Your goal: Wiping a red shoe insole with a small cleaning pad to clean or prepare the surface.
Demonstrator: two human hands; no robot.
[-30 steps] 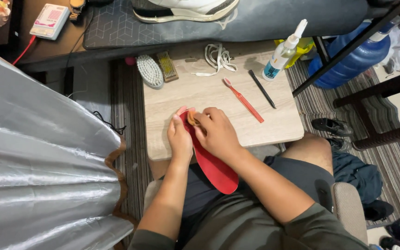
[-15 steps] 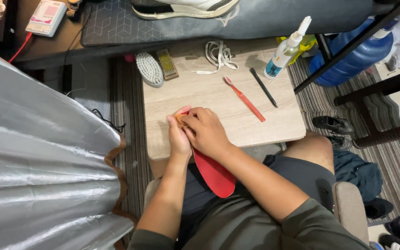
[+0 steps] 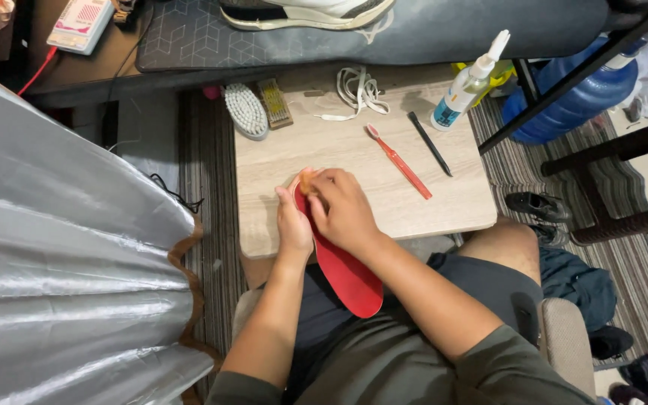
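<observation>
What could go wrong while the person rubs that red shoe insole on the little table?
The red insole hangs well past the edge of the small wooden table, gripped only near its far end by the left hand and right hand, so it might bend or slip toward the lap. The red toothbrush and black pen lie loose near the right hand; a wide sweep could knock them off. The spray bottle stands at the table's far edge and might tip.

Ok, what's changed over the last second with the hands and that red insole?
Very little. Both hands kept their grip on the red insole: the left hand along its edge, the right hand pressed over its top end, having shifted only slightly. Nothing was let go. The red toothbrush, black pen, spray bottle and brush stayed put on the table.
</observation>
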